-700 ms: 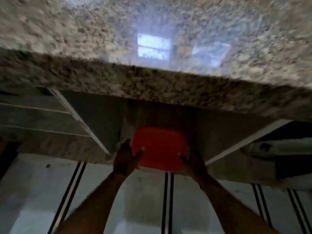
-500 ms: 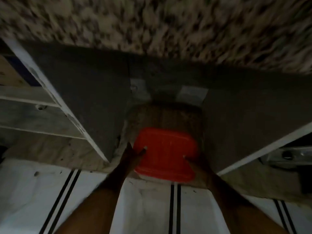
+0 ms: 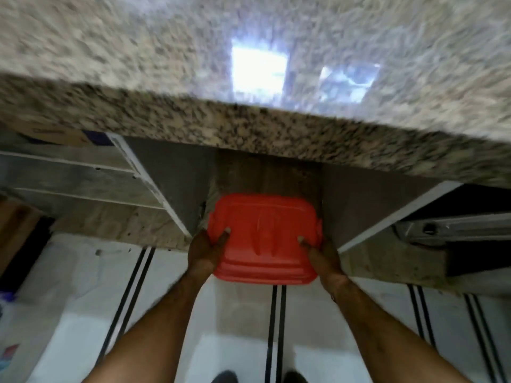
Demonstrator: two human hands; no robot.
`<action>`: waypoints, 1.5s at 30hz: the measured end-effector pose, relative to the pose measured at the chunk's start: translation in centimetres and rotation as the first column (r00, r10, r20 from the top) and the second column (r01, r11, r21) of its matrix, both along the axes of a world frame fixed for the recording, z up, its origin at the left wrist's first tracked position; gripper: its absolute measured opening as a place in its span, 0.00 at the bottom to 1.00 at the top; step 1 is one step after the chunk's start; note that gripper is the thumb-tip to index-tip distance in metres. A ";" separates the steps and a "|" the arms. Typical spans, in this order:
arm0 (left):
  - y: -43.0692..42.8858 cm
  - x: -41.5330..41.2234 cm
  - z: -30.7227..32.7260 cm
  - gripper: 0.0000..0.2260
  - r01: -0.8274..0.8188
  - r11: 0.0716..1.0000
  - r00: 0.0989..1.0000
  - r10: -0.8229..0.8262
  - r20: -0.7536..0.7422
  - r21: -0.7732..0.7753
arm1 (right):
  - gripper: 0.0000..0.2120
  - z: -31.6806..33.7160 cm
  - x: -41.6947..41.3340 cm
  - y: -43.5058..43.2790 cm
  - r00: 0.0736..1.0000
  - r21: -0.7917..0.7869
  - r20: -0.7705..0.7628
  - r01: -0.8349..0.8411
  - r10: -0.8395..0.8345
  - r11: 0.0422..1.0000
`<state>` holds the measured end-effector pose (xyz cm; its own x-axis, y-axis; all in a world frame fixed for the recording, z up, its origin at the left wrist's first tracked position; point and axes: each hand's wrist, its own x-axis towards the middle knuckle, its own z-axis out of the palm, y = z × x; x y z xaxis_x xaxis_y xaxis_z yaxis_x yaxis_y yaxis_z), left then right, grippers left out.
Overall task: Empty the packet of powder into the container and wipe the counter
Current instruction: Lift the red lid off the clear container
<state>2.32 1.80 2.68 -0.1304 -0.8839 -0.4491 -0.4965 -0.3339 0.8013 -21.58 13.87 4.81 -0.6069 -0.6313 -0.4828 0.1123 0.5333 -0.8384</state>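
Note:
A container with a red lid (image 3: 262, 236) sits low in the open cupboard bay under the granite counter (image 3: 249, 125), its near edge out over the floor. My left hand (image 3: 206, 251) grips its left side, thumb on the lid. My right hand (image 3: 322, 252) grips its right side in the same way. Only the lid shows; the container's body is hidden beneath it. No packet of powder is in view.
Two grey cupboard doors (image 3: 171, 178) (image 3: 373, 200) stand open on either side of the bay. Shelves (image 3: 69, 172) run to the left, and a metal part (image 3: 453, 228) lies at the right. White floor tiles with black stripes (image 3: 273, 327) lie below.
The red-lidded container has come toward me, out of the cupboard bay, with both hands on its sides. My view has lifted, so the countertop shows again.

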 end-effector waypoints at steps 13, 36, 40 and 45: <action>14.4 8.1 35.5 0.23 -0.092 0.987 0.972 0.117 0.201 -0.131 | 0.24 34.8 7.6 16.0 0.994 -0.012 -0.106 -0.020 0.019 1.000; 5.1 -4.2 65.5 0.29 -0.039 0.897 0.993 -0.016 -0.120 -0.441 | 0.24 63.0 -5.3 8.6 0.872 -0.322 -0.430 0.094 -0.234 0.942; 0.6 -11.9 64.7 0.31 -0.007 0.897 0.997 -0.026 -0.069 -0.442 | 0.25 62.0 -12.9 4.6 0.870 -0.311 -0.427 0.113 -0.245 0.944; -3.7 -19.4 62.2 0.31 0.034 0.936 0.998 -0.048 -0.030 -0.352 | 0.23 59.2 -19.8 0.3 0.906 -0.242 -0.377 0.106 -0.194 0.964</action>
